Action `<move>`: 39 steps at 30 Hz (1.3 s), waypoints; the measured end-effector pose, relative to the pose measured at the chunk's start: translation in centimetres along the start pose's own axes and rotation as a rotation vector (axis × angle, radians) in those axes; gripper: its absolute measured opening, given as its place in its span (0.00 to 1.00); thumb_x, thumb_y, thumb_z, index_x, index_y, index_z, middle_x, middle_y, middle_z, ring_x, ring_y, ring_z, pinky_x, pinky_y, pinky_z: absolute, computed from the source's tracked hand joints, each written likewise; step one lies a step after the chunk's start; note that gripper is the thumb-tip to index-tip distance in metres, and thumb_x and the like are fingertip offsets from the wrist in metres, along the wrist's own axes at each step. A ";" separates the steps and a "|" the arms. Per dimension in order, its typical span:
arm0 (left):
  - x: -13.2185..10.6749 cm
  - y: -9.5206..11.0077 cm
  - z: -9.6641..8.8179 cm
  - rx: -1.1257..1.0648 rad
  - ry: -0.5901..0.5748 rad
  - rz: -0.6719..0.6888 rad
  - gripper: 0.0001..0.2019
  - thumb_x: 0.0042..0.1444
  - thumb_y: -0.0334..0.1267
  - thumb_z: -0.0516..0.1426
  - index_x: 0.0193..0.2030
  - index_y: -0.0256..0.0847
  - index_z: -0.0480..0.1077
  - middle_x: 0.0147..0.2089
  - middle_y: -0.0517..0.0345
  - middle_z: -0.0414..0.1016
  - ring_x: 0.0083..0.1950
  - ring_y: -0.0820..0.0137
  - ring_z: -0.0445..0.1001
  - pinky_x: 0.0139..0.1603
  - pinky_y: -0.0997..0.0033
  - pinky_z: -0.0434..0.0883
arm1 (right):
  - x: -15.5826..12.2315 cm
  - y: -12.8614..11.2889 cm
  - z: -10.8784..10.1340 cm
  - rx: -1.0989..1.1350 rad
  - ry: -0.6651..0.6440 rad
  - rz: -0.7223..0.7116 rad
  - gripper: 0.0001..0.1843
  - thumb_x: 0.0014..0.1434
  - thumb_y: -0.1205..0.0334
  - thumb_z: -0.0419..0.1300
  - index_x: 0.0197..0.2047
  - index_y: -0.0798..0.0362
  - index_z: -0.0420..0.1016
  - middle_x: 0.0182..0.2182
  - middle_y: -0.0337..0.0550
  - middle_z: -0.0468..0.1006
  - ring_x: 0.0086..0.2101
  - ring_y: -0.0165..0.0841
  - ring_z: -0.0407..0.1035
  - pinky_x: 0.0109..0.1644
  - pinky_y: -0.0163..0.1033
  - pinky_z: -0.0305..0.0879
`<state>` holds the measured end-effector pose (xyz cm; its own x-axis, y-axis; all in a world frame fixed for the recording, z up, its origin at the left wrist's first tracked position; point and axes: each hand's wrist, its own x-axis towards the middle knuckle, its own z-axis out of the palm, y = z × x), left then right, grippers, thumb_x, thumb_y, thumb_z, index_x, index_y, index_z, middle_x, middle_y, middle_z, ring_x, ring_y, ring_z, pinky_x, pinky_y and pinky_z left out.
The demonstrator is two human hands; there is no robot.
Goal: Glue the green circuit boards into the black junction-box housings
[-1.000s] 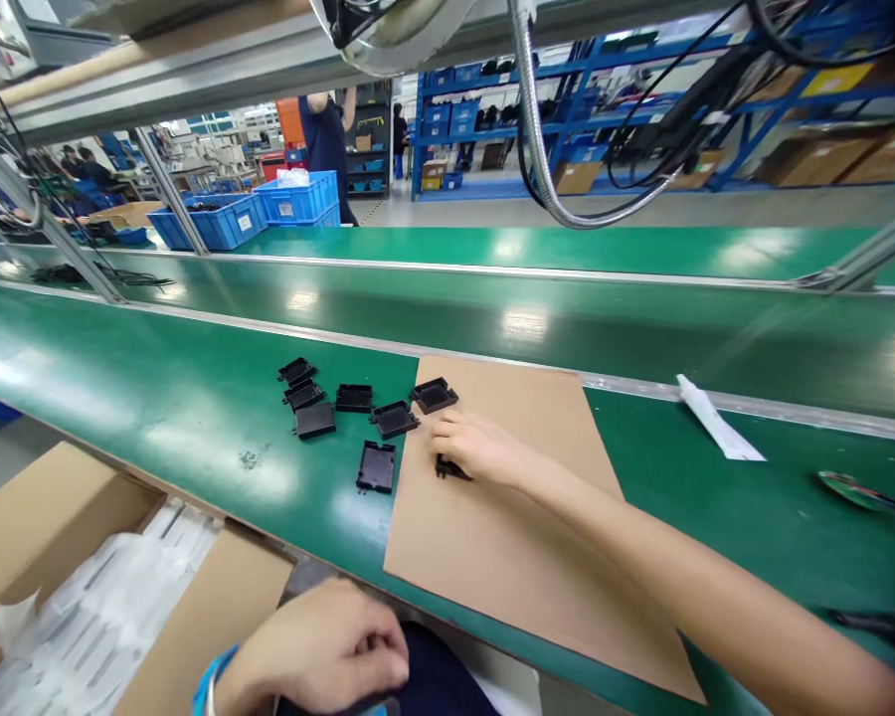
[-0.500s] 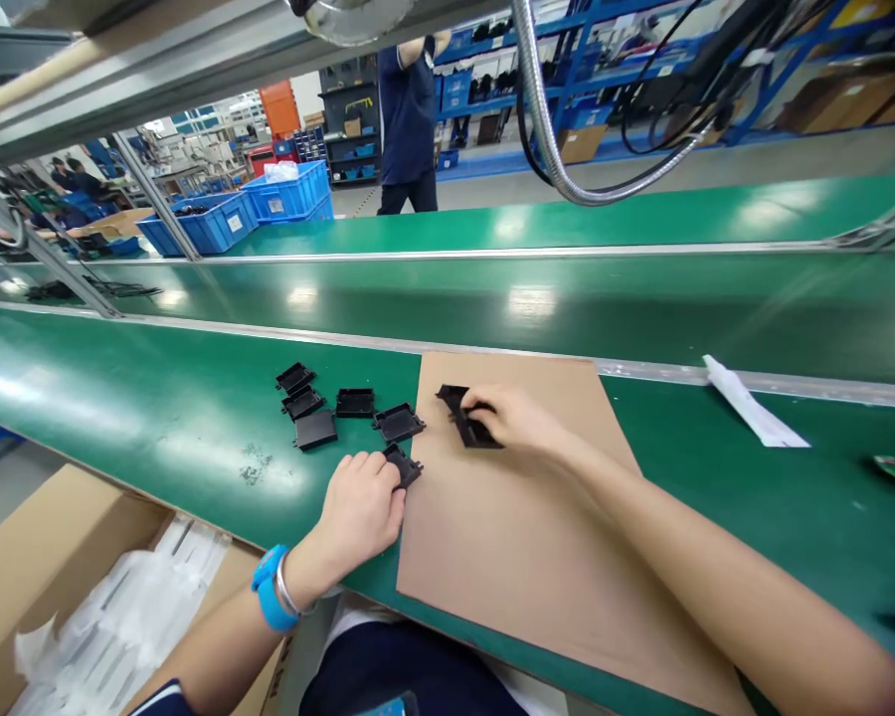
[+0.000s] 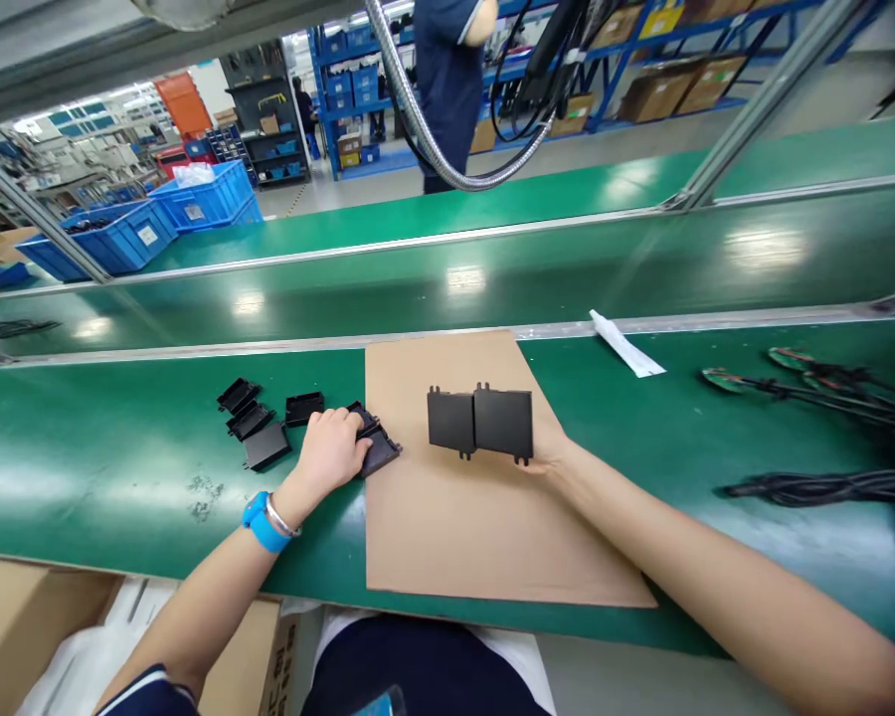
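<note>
My right hand (image 3: 552, 445) holds up two black plastic cases (image 3: 502, 425) side by side over the cardboard sheet (image 3: 447, 537). Their flat faces with small side tabs point toward me, and most of my fingers are hidden behind them. At the sheet's left edge, my left hand (image 3: 332, 452) has its thumb and fingers closed on a black plastic case (image 3: 380, 453). Another case touches it just behind, partly under the fingers. Further left on the green table lie several more cases: an open-side-up one (image 3: 303, 408), a flat-side-up one (image 3: 267, 447) and others beside it.
A white paper strip (image 3: 626, 345) lies behind the sheet to the right. Cables with small green boards (image 3: 723, 379) and a coiled black cable (image 3: 827, 487) are at far right. A cardboard box (image 3: 30, 607) stands below left. A metal hose (image 3: 447, 164) hangs ahead; a person stands beyond.
My right hand has lifted and turned its cases, so two flat faces now show. My left hand stays by the cases at the sheet's edge. The view has swung right.
</note>
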<state>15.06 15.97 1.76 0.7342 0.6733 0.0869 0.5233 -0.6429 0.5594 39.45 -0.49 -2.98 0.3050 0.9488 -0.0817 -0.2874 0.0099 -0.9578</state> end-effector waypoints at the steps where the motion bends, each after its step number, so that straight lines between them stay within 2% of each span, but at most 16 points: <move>1: 0.4 -0.3 -0.1 -0.044 -0.014 -0.004 0.05 0.48 0.37 0.64 0.29 0.40 0.72 0.34 0.48 0.74 0.48 0.51 0.72 0.58 0.47 0.62 | -0.3 -0.3 0.1 0.019 -0.001 0.003 0.24 0.50 0.38 0.65 0.41 0.47 0.77 0.37 0.46 0.83 0.39 0.43 0.78 0.42 0.49 0.77; 3: 1.0 -0.7 -0.3 -0.138 -0.018 -0.006 0.07 0.51 0.39 0.62 0.27 0.39 0.72 0.30 0.51 0.75 0.42 0.56 0.75 0.52 0.53 0.67 | -1.0 -1.3 0.5 0.057 -0.004 0.013 0.23 0.50 0.38 0.65 0.39 0.48 0.76 0.34 0.45 0.82 0.35 0.42 0.78 0.39 0.48 0.77; 6: 1.5 -0.7 -0.5 -0.304 -0.009 0.005 0.14 0.58 0.47 0.57 0.34 0.38 0.76 0.32 0.52 0.78 0.36 0.63 0.76 0.41 0.62 0.71 | -2.7 -2.8 1.3 -0.032 -0.117 0.059 0.20 0.52 0.43 0.66 0.35 0.51 0.73 0.30 0.45 0.80 0.29 0.39 0.76 0.33 0.44 0.74; 8: 1.9 -0.4 -0.3 -0.365 -0.005 0.034 0.18 0.60 0.50 0.55 0.38 0.37 0.77 0.34 0.51 0.80 0.34 0.65 0.76 0.38 0.65 0.72 | -4.0 -3.3 2.1 -0.300 -0.216 0.017 0.13 0.55 0.51 0.64 0.36 0.52 0.72 0.31 0.44 0.79 0.30 0.36 0.74 0.34 0.42 0.72; 10: 2.7 0.4 0.3 -0.372 -0.018 0.080 0.18 0.60 0.50 0.56 0.37 0.36 0.77 0.33 0.52 0.79 0.32 0.67 0.75 0.36 0.66 0.71 | -5.0 -3.1 3.0 -0.655 -0.271 -0.138 0.05 0.60 0.62 0.58 0.38 0.52 0.73 0.35 0.45 0.79 0.35 0.35 0.73 0.40 0.42 0.71; 11: 3.2 0.9 0.8 -0.360 -0.034 0.108 0.17 0.60 0.49 0.56 0.36 0.36 0.77 0.31 0.53 0.78 0.31 0.67 0.74 0.36 0.66 0.71 | -5.3 -2.7 3.5 -0.820 -0.292 -0.231 0.06 0.61 0.67 0.55 0.39 0.53 0.73 0.37 0.46 0.79 0.37 0.36 0.73 0.44 0.42 0.70; 14: 5.3 2.7 2.8 -0.276 -0.083 0.190 0.14 0.59 0.45 0.58 0.33 0.36 0.77 0.29 0.55 0.76 0.32 0.67 0.73 0.39 0.65 0.70 | -5.6 -0.6 4.7 -1.223 -0.342 -0.451 0.16 0.57 0.77 0.50 0.42 0.55 0.74 0.40 0.51 0.78 0.41 0.39 0.71 0.48 0.46 0.68; 17: 7.2 4.2 5.1 -0.125 -0.101 0.261 0.07 0.58 0.38 0.59 0.34 0.39 0.78 0.36 0.52 0.78 0.44 0.60 0.73 0.52 0.56 0.67 | -5.4 1.2 5.4 -1.460 -0.336 -0.519 0.16 0.56 0.78 0.51 0.42 0.57 0.75 0.38 0.52 0.77 0.39 0.40 0.70 0.45 0.46 0.68; 19: 7.7 4.8 6.4 -0.032 -0.118 0.306 0.05 0.57 0.35 0.59 0.35 0.40 0.79 0.40 0.50 0.79 0.51 0.56 0.70 0.58 0.50 0.61 | -5.4 1.6 5.6 -1.517 -0.321 -0.527 0.15 0.58 0.77 0.50 0.41 0.57 0.75 0.36 0.51 0.77 0.37 0.39 0.69 0.43 0.45 0.68; 23: 7.4 5.2 7.1 0.087 -0.173 0.369 0.08 0.59 0.35 0.58 0.40 0.42 0.80 0.43 0.49 0.80 0.53 0.55 0.68 0.59 0.46 0.58 | -5.3 0.9 5.5 -1.513 -0.300 -0.497 0.14 0.59 0.75 0.49 0.40 0.57 0.74 0.38 0.52 0.76 0.38 0.40 0.68 0.42 0.44 0.68; 26: 6.2 4.8 5.8 0.137 -0.186 0.375 0.12 0.62 0.39 0.56 0.49 0.44 0.78 0.50 0.50 0.79 0.56 0.57 0.67 0.60 0.50 0.58 | -4.6 0.0 5.0 -1.464 -0.282 -0.528 0.12 0.56 0.71 0.54 0.42 0.57 0.74 0.53 0.60 0.71 0.52 0.48 0.64 0.54 0.53 0.65; 29: 4.5 2.8 2.8 0.182 -0.152 0.312 0.16 0.61 0.38 0.57 0.54 0.47 0.75 0.56 0.54 0.76 0.60 0.59 0.66 0.61 0.54 0.58 | -3.1 -0.2 4.0 -1.437 -0.292 -0.511 0.27 0.47 0.60 0.63 0.52 0.58 0.71 0.68 0.66 0.52 0.66 0.61 0.46 0.64 0.65 0.52; 31: 3.2 0.6 0.3 0.214 -0.090 0.220 0.20 0.54 0.32 0.59 0.55 0.45 0.74 0.58 0.52 0.74 0.62 0.56 0.63 0.61 0.51 0.58 | -2.0 0.1 3.5 -1.433 -0.312 -0.440 0.35 0.44 0.53 0.66 0.55 0.57 0.69 0.70 0.66 0.48 0.68 0.62 0.41 0.66 0.67 0.46; 33: 2.1 -1.9 -2.1 0.230 -0.018 0.119 0.23 0.46 0.27 0.61 0.51 0.43 0.74 0.59 0.48 0.72 0.63 0.51 0.62 0.61 0.47 0.57 | -1.1 0.6 3.1 -1.421 -0.328 -0.377 0.35 0.44 0.49 0.66 0.54 0.55 0.70 0.69 0.64 0.52 0.67 0.61 0.45 0.66 0.67 0.47; 35: 1.4 -4.1 -3.9 0.208 0.038 0.045 0.20 0.42 0.24 0.61 0.44 0.42 0.75 0.54 0.47 0.74 0.60 0.49 0.65 0.61 0.45 0.57 | -0.8 0.9 2.8 -1.401 -0.320 -0.352 0.34 0.44 0.46 0.66 0.53 0.53 0.71 0.67 0.62 0.57 0.66 0.61 0.49 0.64 0.67 0.49; 39: 1.7 -6.7 -5.4 0.049 0.125 -0.013 0.08 0.50 0.28 0.59 0.36 0.42 0.73 0.39 0.54 0.75 0.45 0.61 0.73 0.53 0.55 0.66 | -0.9 0.9 2.7 -1.363 -0.314 -0.335 0.35 0.44 0.44 0.67 0.53 0.51 0.72 0.67 0.61 0.58 0.66 0.61 0.48 0.64 0.68 0.50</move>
<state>10.50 23.43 2.62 0.6693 0.7198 0.1840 0.5550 -0.6491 0.5203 36.52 -0.46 -2.99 -0.0775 0.9932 0.0869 0.8882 0.1083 -0.4466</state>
